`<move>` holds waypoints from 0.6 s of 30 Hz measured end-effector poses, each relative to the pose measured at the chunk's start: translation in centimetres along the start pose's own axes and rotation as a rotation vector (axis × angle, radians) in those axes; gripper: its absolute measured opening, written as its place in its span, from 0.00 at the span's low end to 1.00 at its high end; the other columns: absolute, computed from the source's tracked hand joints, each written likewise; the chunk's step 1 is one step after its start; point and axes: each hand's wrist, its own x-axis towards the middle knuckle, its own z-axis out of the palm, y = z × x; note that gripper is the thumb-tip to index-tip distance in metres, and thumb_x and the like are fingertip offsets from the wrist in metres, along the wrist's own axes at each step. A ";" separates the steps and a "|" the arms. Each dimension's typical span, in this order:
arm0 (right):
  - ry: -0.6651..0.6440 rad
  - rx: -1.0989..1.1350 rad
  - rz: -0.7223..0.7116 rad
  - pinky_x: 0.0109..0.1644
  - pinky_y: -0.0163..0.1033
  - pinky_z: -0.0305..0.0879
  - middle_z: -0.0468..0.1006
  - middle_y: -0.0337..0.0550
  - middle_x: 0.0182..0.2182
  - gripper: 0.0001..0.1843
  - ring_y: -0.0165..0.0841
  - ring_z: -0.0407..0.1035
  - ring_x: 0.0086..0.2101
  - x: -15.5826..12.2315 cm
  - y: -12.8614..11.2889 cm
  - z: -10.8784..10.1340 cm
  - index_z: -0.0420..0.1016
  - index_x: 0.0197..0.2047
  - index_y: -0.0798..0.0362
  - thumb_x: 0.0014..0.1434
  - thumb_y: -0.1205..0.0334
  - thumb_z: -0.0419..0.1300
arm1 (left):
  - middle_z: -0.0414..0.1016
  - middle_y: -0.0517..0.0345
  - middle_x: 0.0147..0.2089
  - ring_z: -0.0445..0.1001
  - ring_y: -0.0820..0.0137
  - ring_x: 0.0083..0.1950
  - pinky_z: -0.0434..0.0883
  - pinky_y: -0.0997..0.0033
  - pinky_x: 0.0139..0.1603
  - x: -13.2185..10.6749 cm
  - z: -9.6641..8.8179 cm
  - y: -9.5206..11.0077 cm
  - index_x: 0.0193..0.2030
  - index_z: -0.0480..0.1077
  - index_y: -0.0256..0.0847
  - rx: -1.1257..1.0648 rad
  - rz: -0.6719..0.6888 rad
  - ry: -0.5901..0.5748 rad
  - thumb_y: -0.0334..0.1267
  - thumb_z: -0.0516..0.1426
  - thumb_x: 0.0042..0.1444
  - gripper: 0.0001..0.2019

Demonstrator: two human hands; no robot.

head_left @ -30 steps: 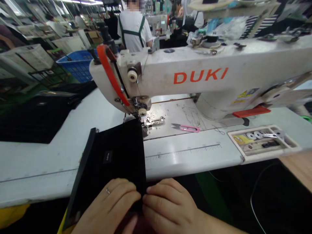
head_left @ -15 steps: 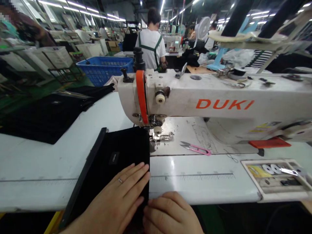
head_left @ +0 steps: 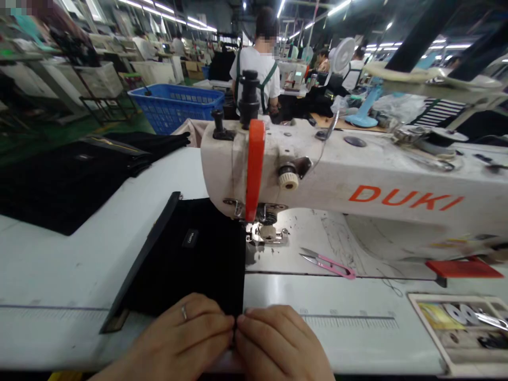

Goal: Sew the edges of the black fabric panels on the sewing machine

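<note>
A black fabric piece (head_left: 186, 254) with a small label lies flat on the white table, its right edge running toward the presser foot (head_left: 266, 235) of the white DUKI sewing machine (head_left: 357, 180). My left hand (head_left: 178, 344), with a ring, has its fingers curled down on the near edge of the fabric. My right hand (head_left: 281, 344) is curled beside it, fingertips pinching the same near corner. The two hands touch fingertip to fingertip.
Pink thread snips (head_left: 329, 263) lie on the machine bed right of the presser foot. A tray of bobbins and small parts (head_left: 460, 323) sits at the right. Black fabric is stacked (head_left: 67, 180) at the left, with a blue basket (head_left: 174, 106) behind. A person stands beyond the machine.
The fabric has slid forward toward the needle. My left hand went from lying flat on the cloth to curled at its near edge, meeting my right hand. The view shifted leftward.
</note>
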 end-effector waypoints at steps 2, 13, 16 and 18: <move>-0.028 0.002 0.005 0.41 0.34 0.76 0.85 0.41 0.38 0.13 0.31 0.79 0.38 0.1 0.5 0.0 0.80 0.40 0.54 0.69 0.73 0.55 | 0.79 0.57 0.49 0.74 0.71 0.49 0.73 0.75 0.54 -0.3 -0.2 -0.7 0.54 0.73 0.38 -0.004 0.006 -0.095 0.24 0.46 0.69 0.17; -0.254 0.162 0.086 0.49 0.42 0.75 0.83 0.48 0.47 0.12 0.38 0.77 0.47 2.1 2.9 -0.9 0.76 0.53 0.60 0.68 0.69 0.57 | 0.78 0.56 0.52 0.74 0.67 0.50 0.73 0.68 0.57 2.1 -0.9 -3.4 0.54 0.70 0.37 0.051 0.073 -0.163 0.20 0.47 0.60 0.20; -0.315 0.202 0.122 0.49 0.43 0.75 0.82 0.48 0.48 0.13 0.38 0.77 0.46 2.9 3.4 -1.1 0.75 0.54 0.59 0.67 0.69 0.59 | 0.79 0.56 0.50 0.74 0.67 0.48 0.73 0.67 0.54 2.9 -1.1 -4.3 0.53 0.71 0.38 0.057 0.083 -0.163 0.20 0.47 0.61 0.20; -0.357 0.219 0.141 0.50 0.44 0.75 0.82 0.48 0.48 0.14 0.38 0.77 0.46 3.4 3.8 -1.2 0.75 0.55 0.57 0.66 0.69 0.60 | 0.78 0.55 0.50 0.74 0.65 0.49 0.72 0.66 0.55 3.2 -1.0 -5.0 0.53 0.71 0.38 0.063 0.094 -0.186 0.22 0.48 0.62 0.18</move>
